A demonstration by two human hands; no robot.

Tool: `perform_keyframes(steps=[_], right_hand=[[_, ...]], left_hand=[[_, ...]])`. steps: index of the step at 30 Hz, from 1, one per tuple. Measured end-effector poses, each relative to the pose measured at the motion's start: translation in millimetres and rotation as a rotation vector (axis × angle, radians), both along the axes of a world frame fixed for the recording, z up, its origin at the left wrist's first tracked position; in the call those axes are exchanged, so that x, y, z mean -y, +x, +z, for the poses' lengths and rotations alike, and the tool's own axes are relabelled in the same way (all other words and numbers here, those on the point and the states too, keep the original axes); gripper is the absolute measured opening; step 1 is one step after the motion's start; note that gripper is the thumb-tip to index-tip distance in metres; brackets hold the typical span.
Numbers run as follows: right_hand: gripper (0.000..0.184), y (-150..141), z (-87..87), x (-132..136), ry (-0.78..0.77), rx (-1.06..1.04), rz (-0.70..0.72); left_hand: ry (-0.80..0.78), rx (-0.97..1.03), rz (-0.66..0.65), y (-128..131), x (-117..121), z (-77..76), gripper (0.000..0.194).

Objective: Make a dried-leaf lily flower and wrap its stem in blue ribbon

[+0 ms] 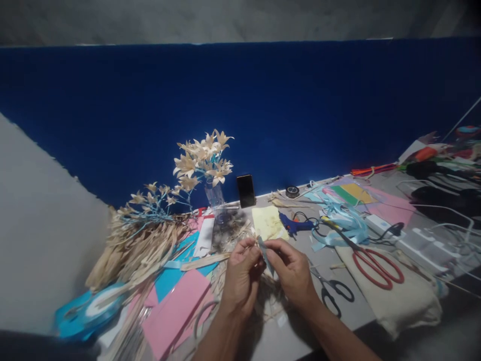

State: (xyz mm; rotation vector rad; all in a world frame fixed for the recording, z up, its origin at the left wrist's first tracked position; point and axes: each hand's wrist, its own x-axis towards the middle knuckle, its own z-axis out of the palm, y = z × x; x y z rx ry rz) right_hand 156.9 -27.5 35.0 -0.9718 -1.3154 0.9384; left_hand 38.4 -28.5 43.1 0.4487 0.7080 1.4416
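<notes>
My left hand [242,278] and my right hand [295,271] come together over the middle of the table. Between them is a narrow grey-blue strip [266,256], slanting down, pinched by the right thumb and fingers. The left fingers are curled closed at the strip's upper end; a small pale bit shows at their tips, too small to name. Just beyond my hands lie a pale yellow sheet [267,223] and a blue glue gun [296,224]. Black-handled scissors [334,291] rest right of my right wrist.
Pale handmade flowers [205,155] stand in a clear vase [215,198] beside an upright phone [245,190]. Dried husks [131,255], pink paper [178,311] and a blue tape roll [93,306] lie left. Red-handled scissors [378,268], light blue ribbon [343,223] and a power strip [421,245] are right.
</notes>
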Motion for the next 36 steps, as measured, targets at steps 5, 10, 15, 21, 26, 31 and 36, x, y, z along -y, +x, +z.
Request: perform_keyframes(steps=[5, 10, 15, 21, 26, 31, 36], right_hand=[[0.019, -0.5, -2.3, 0.4, -0.026, -0.020, 0.029], [0.021, 0.5, -2.2, -0.6, -0.067, -0.083, 0.073], [0.024, 2.2, -3.2, -0.4, -0.108, -0.130, 0.095], [0.027, 3.2, -10.9, -0.7, -0.192, -0.266, 0.150], [0.026, 1.4, -14.6, -0.3, -0.263, -0.377, 0.195], [0.026, 1.7, -12.7, 0.6, -0.277, -0.426, 0.212], [0.022, 7.3, -14.3, -0.8, -0.207, -0.328, 0.179]], left_hand=[[-0.016, 0.007, 0.010, 1.5, 0.4, 0.6, 0.047], [-0.006, -0.018, 0.004, 2.6, 1.6, 1.7, 0.046], [-0.030, -0.047, 0.014, 2.8, 3.0, -0.2, 0.044], [-0.058, -0.068, -0.010, 6.2, 4.4, 0.2, 0.037], [-0.080, -0.072, 0.061, 10.2, 4.9, 0.6, 0.041], [-0.074, -0.108, 0.074, 10.3, 4.2, -1.7, 0.038], [-0.064, -0.206, 0.155, 8.7, 0.3, -7.6, 0.038]])
